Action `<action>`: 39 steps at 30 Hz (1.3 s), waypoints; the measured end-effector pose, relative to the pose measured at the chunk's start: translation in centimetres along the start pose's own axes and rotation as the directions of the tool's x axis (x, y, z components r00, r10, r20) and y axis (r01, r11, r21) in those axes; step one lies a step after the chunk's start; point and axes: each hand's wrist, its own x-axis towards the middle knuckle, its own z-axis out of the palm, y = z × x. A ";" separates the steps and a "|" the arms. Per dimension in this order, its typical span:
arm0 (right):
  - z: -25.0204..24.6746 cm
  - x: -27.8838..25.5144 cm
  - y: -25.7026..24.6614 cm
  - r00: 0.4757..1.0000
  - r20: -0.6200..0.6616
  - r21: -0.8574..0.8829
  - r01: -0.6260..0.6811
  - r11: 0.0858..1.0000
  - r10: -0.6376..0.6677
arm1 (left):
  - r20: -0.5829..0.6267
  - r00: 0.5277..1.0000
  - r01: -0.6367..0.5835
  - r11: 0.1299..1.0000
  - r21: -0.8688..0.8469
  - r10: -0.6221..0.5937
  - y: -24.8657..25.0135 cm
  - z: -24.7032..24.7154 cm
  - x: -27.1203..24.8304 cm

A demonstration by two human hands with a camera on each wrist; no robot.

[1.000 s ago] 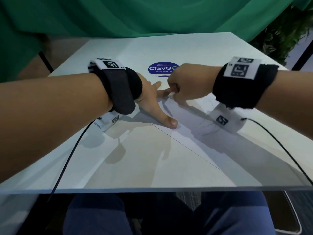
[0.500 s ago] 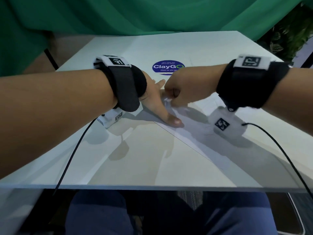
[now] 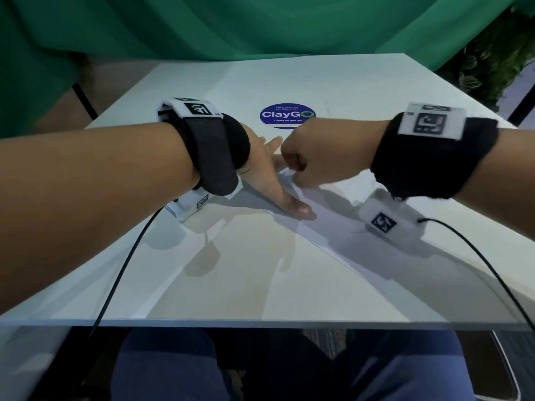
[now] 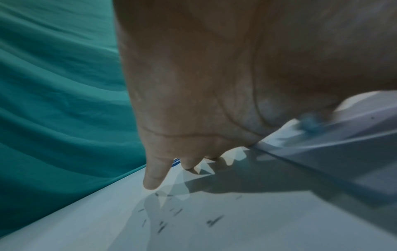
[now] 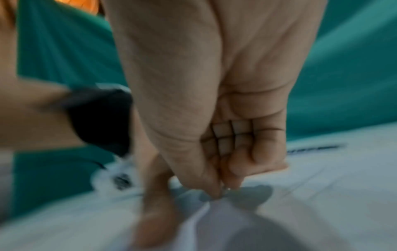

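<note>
Reads "ClayGo" on blue sticker [image 3: 287, 115] toward far edge of table [image 3: 231, 285]. Presses paper [image 3: 333, 230] with spread left hand [image 3: 266, 172]; pinches its raised edge in right hand [image 3: 315, 153].

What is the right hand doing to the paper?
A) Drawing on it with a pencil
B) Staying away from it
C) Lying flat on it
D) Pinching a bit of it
D: the right hand has its fingers curled and pinches a raised bit of the white paper, while the left hand presses flat on it beside the pinch.
</note>
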 end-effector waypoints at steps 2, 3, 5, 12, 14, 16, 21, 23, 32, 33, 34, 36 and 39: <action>-0.1 -0.6 -0.3 0.999 0.046 0.050 0.022 0.999 -0.024 | -0.008 1.000 -0.012 1.000 0.002 0.012 0.0 0.1 -0.1; -0.3 -0.4 0.3 0.999 0.046 0.055 0.007 0.998 -0.010 | 0.000 1.000 -0.006 1.000 0.002 0.006 -0.1 0.0 -0.1; -0.8 0.0 1.9 0.998 0.000 0.034 -0.059 0.998 0.059 | 0.008 1.000 0.015 1.000 0.007 -0.015 -0.1 -0.3 0.0; -0.2 -0.6 0.8 0.999 0.047 0.063 0.024 0.998 -0.027 | 0.025 1.000 0.012 0.999 -0.032 -0.011 0.0 -0.2 -0.2; -0.7 -0.3 1.7 0.998 0.040 0.052 -0.041 0.998 0.039 | 0.029 0.999 0.022 1.000 -0.010 -0.022 0.1 -0.4 -0.4; -0.8 -0.1 2.1 0.996 -0.008 -0.002 -0.085 0.996 0.085 | 0.018 1.000 0.025 1.000 0.015 -0.026 0.2 -0.5 -0.3; -0.2 -0.7 -0.1 0.998 0.053 0.034 0.015 0.999 -0.016 | 0.006 1.000 0.028 0.999 -0.019 -0.028 0.5 -0.1 -0.8; -0.6 -0.3 0.7 0.999 0.038 0.039 -0.038 0.999 0.036 | 0.014 1.000 0.012 1.000 0.001 -0.012 0.4 -0.4 -0.7; -0.6 -0.2 1.1 0.996 0.057 0.106 -0.080 0.991 0.074 | 0.013 1.000 -0.001 1.000 -0.002 0.001 0.2 -0.3 -0.4; -0.8 0.0 1.8 0.993 0.041 0.089 -0.110 0.990 0.107 | 0.008 1.000 0.011 1.000 -0.005 -0.011 0.2 -0.5 -0.6; -0.9 0.1 2.5 0.990 0.030 0.080 -0.139 0.987 0.137 | 0.002 1.000 0.016 1.000 -0.006 -0.016 0.3 -0.5 -0.7; -1.2 -0.1 3.5 0.986 0.044 0.141 -0.168 0.976 0.163 | -0.021 1.000 0.000 1.000 -0.009 -0.001 0.1 -0.3 -0.7; -1.6 -1.3 4.4 0.979 0.085 0.250 -0.202 0.947 0.186 | -0.052 0.998 -0.041 0.998 -0.041 0.038 -0.4 0.1 -0.8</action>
